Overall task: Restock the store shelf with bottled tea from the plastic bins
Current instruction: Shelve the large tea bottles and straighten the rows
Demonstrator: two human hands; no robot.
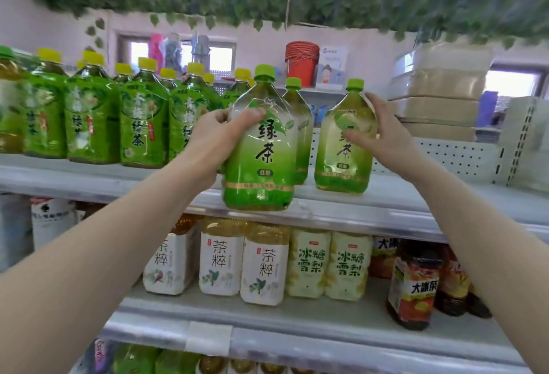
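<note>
Front bottle: I see a large green tea bottle (261,147) with a lime cap, clear shoulders, a label fading from white to green with dark characters, and a gold band near its base.
Left hand: my left hand (219,135) grips this bottle by its left shoulder, thumb curled across the front, fingers wrapped behind.
Where it is: it sits at the front lip of the top shelf (386,210), its base over the edge strip; I cannot tell whether it rests fully on the shelf.
Right bottle: a matching bottle (344,147) stands further right and deeper on the same shelf.
Right hand: my right hand (383,132) holds it by its right side, thumb on the label front, fingers curled round the upper shoulder.
Axis: both bottles have their long axis vertical, caps up, labels facing me; the right one leans slightly left.
Behind: a third bottle (300,135) of the same kind stands just behind the front one, partly hidden by it.
Left neighbours: a row of yellow-capped green bottles (142,124) crowds the shelf just beside my left hand.
Right side: the shelf right of the right bottle is bare, backed by a pegboard panel (457,159).
Below: white-labelled bottles (264,266) and dark red-labelled bottles (413,287) fill the lower shelf.
Beyond: a red bucket stack (301,61) sits behind the shelf.
</note>
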